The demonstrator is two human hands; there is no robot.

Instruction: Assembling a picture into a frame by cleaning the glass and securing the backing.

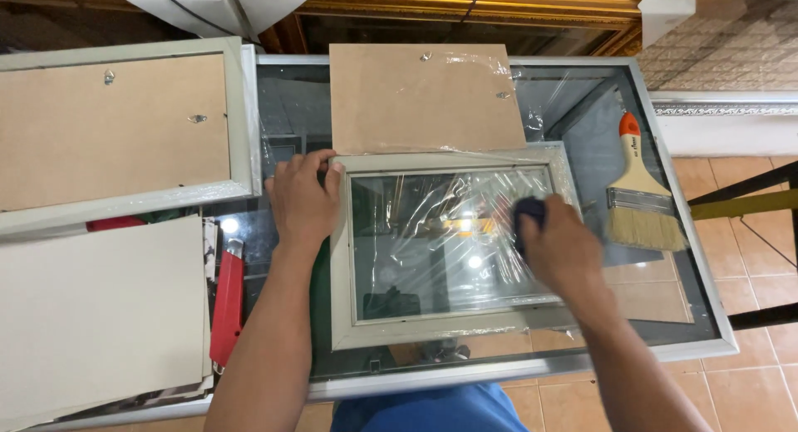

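Note:
A pale grey picture frame (342, 274) with a glass pane (432, 249) lies flat on a glass-topped table (706, 316), with loose clear plastic film over it. My left hand (301, 201) presses down on the frame's upper left corner. On the right side of the pane, my right hand (559, 251) grips a dark blue cloth (529, 211) against the glass. A brown backing board (420, 95) wrapped in film lies just beyond the frame.
A wide paintbrush (638, 195) with an orange-tipped handle lies at the right. A larger frame, back side up (116, 133), sits at the far left, above a beige board (96, 307). A red tool (227, 303) lies beside my left forearm. Tiled floor is at the right.

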